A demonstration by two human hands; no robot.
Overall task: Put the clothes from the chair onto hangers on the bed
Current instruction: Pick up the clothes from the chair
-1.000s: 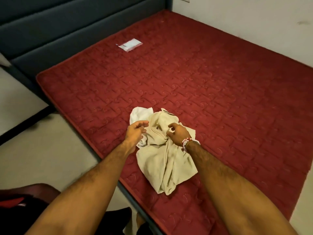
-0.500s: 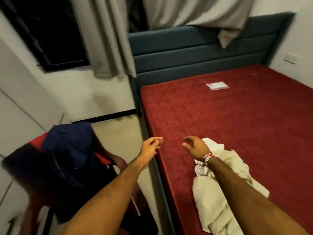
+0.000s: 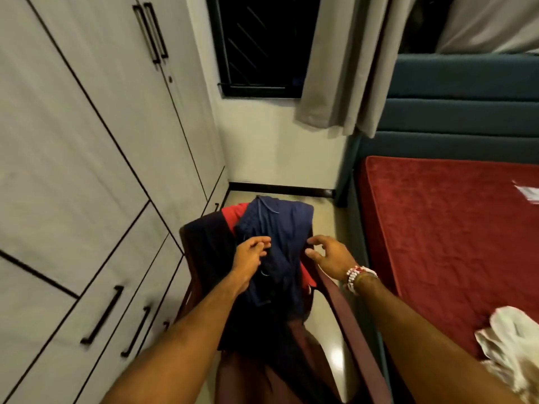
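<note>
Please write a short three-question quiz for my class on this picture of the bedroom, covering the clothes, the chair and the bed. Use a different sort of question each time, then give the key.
1. Multiple choice: what colour is the top garment draped over the chair? A white, B navy, C green.
2. True or false: the cream garment lies on the chair.
3. Fill in the gap: the beaded bracelet is worn on the person's ___ wrist.

Key: 1 B. 2 False; it lies on the bed. 3 right.
</note>
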